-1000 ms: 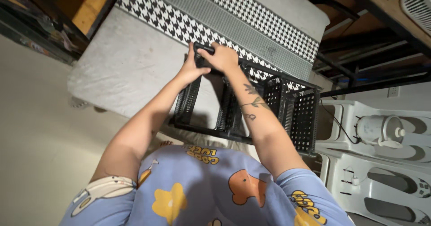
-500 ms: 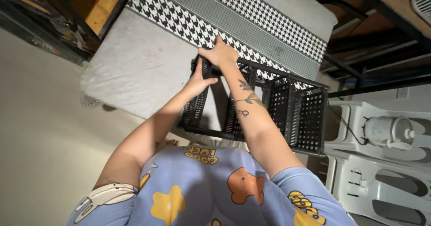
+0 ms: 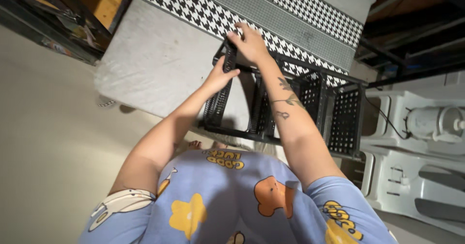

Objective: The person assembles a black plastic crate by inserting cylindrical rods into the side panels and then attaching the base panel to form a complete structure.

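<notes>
Left hand fingers curled around black perforated shelf rack end panel, right hand gripping its top corner, grey mattress beneath

dim warm light (corners dark)

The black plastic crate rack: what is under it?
Under the black plastic crate rack lies a grey mattress with a houndstooth-patterned band. The arms and rack panels cover part of that surface.
</notes>
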